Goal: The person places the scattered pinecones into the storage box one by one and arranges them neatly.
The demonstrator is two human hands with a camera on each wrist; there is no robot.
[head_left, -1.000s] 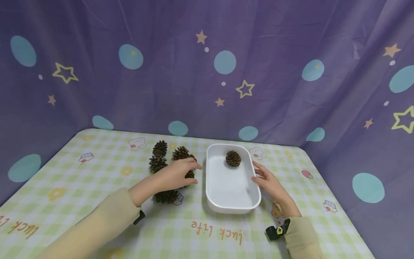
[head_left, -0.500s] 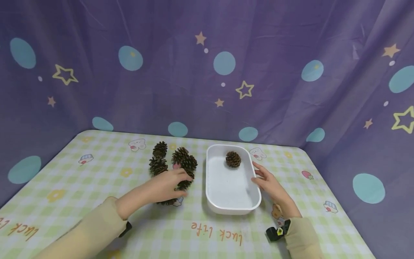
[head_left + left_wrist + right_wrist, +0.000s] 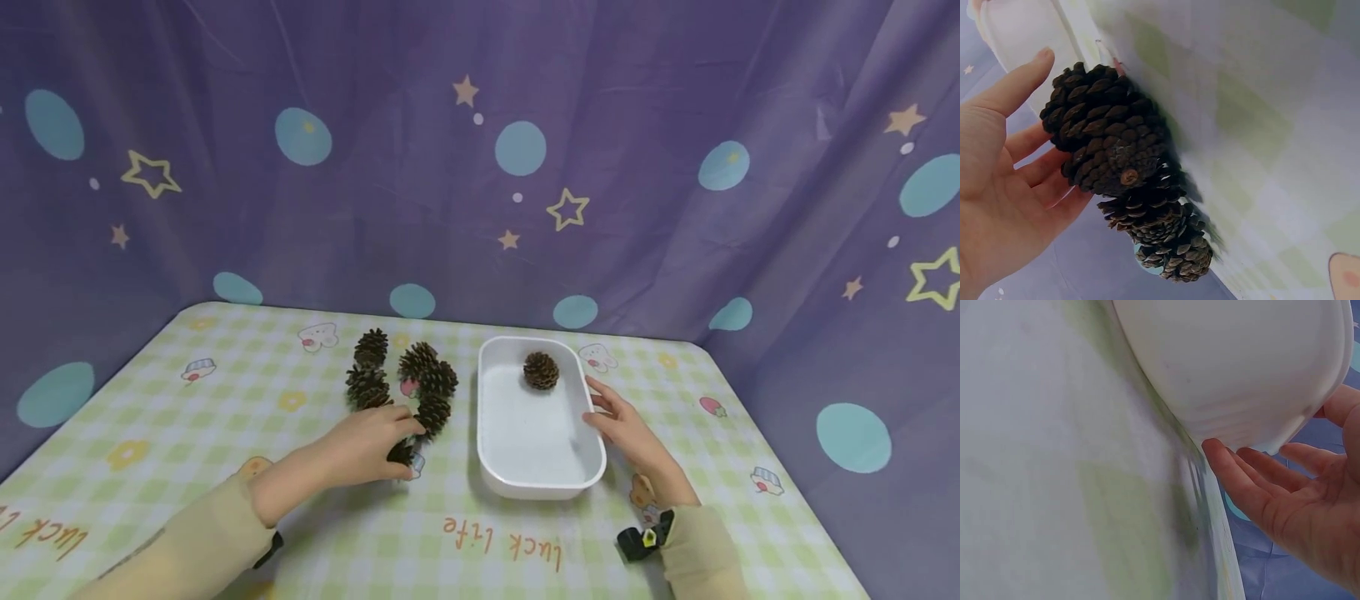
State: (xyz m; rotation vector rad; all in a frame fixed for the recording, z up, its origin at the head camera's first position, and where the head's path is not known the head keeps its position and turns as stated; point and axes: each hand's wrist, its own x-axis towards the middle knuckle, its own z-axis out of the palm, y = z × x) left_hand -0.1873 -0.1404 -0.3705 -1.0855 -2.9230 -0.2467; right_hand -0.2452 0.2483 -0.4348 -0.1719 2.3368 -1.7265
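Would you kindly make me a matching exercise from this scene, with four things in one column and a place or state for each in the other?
1. the left hand
2. the right hand
3. the white container
4. the purple curtain

A. at the white container's right side
B. hangs behind the table
C. at the clustered pine cones
D. has a lone pine cone inside

Pairs: 1-C, 2-A, 3-D, 4-B.

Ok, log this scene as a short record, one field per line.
Left hand: fingers partly behind a pine cone, thumb tip clear of it
Right hand: touching the white tub on its right side
Tub contents: one lone cone, toward the far end
Loose cones: at least six, left of the tub
Surface: green-and-white checked cloth
Backdrop: purple curtain
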